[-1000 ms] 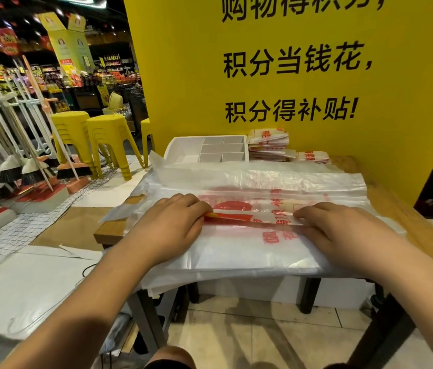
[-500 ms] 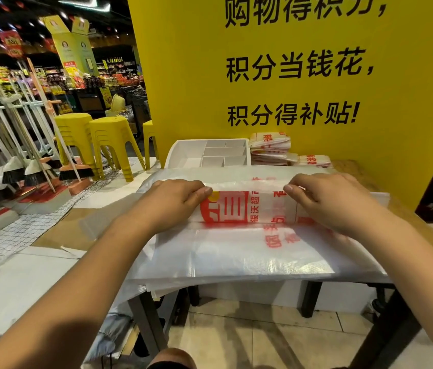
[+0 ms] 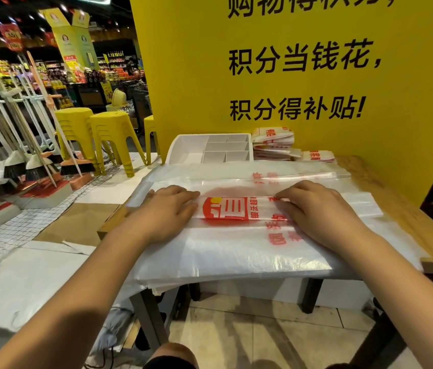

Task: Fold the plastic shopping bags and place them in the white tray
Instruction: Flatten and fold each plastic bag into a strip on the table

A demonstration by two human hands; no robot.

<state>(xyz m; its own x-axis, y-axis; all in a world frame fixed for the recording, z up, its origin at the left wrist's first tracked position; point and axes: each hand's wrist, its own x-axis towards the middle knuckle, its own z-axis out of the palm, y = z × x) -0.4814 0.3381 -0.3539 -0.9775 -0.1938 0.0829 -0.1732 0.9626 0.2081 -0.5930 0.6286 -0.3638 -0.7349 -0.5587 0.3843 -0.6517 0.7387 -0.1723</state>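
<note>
Your bag (image 3: pixel 236 209) lies across the middle of the table (image 3: pixel 401 214), folded into a long narrow band with the red logo facing up, and it sits on top of a pile of flat bags (image 3: pixel 236 259) whose near edge droops over the table's near side. Your left hand (image 3: pixel 164 211) is down flat on the band's left end, fingers stretched out and pointing right, pressing rather than gripping. Your right hand (image 3: pixel 322 209) mirrors it on the right end, fingers straight and pointing left, palm down on the plastic, with the logo showing in the gap between your fingertips. Beyond the pile, at the far edge, stands the white tray (image 3: pixel 183 147), its compartments showing no bags. Just to its right is a stack of folded bags (image 3: pixel 272 142), with one more folded bag (image 3: pixel 316 155) beside that. Behind it all rises the yellow board (image 3: pixel 196 75) with black lettering. Off to the far left you've got yellow stools (image 3: pixel 114 129) and a row of brooms (image 3: pixel 37 166).
</note>
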